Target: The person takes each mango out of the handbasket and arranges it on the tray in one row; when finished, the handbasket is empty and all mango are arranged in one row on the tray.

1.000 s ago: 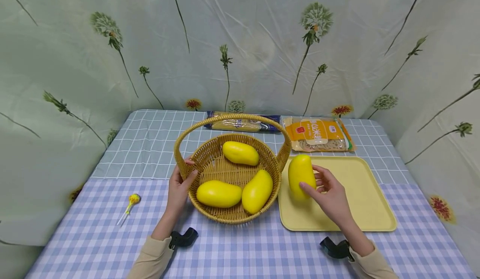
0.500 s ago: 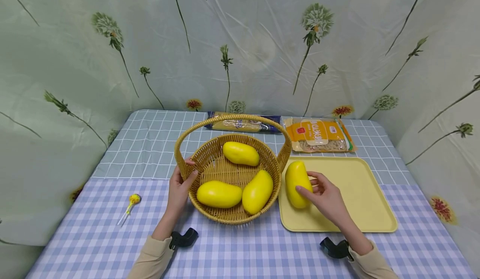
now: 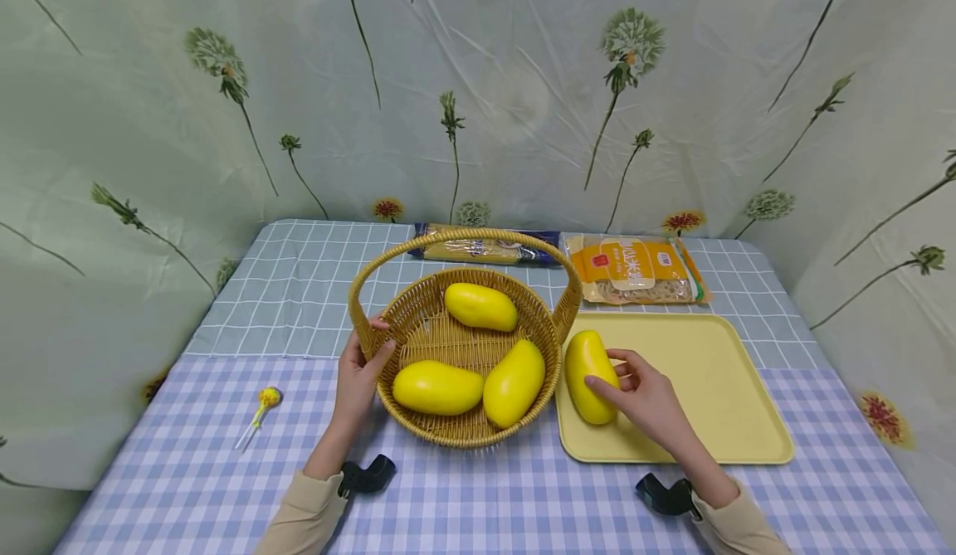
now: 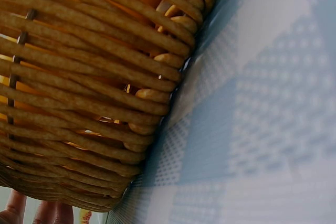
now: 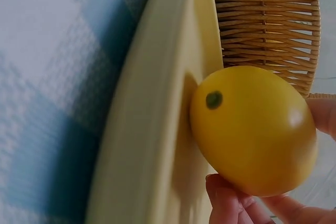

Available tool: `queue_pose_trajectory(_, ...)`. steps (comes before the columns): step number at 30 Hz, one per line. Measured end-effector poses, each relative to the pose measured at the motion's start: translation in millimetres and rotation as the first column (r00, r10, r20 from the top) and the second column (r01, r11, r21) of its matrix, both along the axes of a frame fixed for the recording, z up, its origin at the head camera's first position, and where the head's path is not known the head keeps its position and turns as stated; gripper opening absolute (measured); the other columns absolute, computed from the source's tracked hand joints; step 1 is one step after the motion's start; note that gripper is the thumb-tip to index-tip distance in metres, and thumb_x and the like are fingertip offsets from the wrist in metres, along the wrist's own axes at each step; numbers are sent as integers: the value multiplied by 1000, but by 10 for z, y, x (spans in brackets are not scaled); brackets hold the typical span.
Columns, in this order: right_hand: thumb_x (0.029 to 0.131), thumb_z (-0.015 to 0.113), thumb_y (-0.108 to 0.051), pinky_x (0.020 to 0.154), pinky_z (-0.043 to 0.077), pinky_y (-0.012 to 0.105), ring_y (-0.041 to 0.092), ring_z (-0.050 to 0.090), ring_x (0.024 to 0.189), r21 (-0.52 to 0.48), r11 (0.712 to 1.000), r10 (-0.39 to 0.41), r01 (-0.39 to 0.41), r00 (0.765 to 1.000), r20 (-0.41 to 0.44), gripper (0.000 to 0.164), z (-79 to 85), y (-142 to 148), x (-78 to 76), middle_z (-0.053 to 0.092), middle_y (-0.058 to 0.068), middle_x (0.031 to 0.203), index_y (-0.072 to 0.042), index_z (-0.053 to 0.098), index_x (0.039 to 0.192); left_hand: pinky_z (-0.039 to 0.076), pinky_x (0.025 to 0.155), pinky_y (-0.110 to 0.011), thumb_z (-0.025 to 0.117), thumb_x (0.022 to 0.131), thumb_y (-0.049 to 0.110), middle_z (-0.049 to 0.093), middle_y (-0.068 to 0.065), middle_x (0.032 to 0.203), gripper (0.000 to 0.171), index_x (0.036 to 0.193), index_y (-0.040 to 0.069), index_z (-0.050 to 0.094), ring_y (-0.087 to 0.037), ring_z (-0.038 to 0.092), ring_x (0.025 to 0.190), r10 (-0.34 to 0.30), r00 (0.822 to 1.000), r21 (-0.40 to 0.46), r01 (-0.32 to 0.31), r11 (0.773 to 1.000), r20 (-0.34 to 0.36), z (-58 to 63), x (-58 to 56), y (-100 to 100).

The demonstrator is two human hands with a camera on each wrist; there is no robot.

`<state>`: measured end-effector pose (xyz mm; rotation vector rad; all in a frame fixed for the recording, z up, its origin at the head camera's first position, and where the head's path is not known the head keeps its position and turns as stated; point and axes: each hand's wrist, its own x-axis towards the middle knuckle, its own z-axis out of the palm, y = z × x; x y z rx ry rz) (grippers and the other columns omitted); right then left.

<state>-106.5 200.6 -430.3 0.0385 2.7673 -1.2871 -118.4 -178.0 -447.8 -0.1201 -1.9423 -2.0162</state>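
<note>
A wicker basket [image 3: 426, 339] with a tall arched handle stands mid-table. Inside lie three yellow mangoes: one at the back [image 3: 480, 306], one front left [image 3: 437, 387] and one front right [image 3: 514, 384]. My left hand [image 3: 357, 381] grips the basket's left side at the foot of the handle, thumb over the rim. Another mango [image 3: 592, 377] is between the thumb and fingers of my right hand [image 3: 646, 395], low over the left part of a yellow tray [image 3: 702, 389]. In the right wrist view this mango [image 5: 254, 129] shows its dark stem end, close to the tray surface.
A lollipop [image 3: 261, 410] lies on the checked cloth at the left. Behind the basket is a long pack of noodles [image 3: 485, 248], and an orange food bag [image 3: 635, 269] lies beyond the tray. A floral curtain [image 3: 478, 90] hangs at the back.
My right hand has lowered the mango toward the tray and shifted it slightly left and nearer to me. My left hand has stayed on the basket.
</note>
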Motion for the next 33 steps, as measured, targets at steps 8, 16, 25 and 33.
queue_pose_trajectory(8, 83, 70, -44, 62, 42, 26, 20, 50, 80, -5, 1000, 2, -2, 1000, 24, 65, -7, -2, -15, 56, 11, 101, 0, 53, 127, 35, 99, -23, 55, 92, -6, 44, -21, 139, 23, 114, -9, 49, -27, 40, 128, 10, 1000, -13, -11, 1000, -13, -110, -46, -25)
queue_pose_trajectory(16, 85, 65, -50, 61, 45, 26, 22, 51, 83, -31, 1000, -2, 5, 995, 100, 70, -15, 10, -38, 54, 12, 104, 0, 50, 131, 35, 98, -22, 54, 92, -6, 43, -22, 139, 22, 114, -10, 49, -30, 39, 129, 3, 1000, -2, -3, 1000, -22, -94, -39, -24)
queue_pose_trajectory(25, 87, 63, -50, 61, 47, 26, 22, 51, 82, -87, 996, -4, 18, 988, 153, 70, -26, 35, -31, 52, 13, 105, -1, 46, 134, 35, 98, -22, 56, 92, -5, 43, -21, 139, 23, 113, -10, 49, -29, 39, 128, 12, 1000, -9, -12, 1000, -15, -109, -47, -31)
queue_pose_trajectory(33, 89, 61, -47, 63, 51, 28, 20, 55, 79, -122, 992, 2, 16, 989, 146, 67, -38, 60, -15, 55, 14, 104, 0, 46, 134, 35, 98, -22, 55, 92, -5, 43, -22, 139, 23, 114, -9, 49, -27, 40, 128, 18, 1000, -17, -18, 1000, -1, -98, -44, -23)
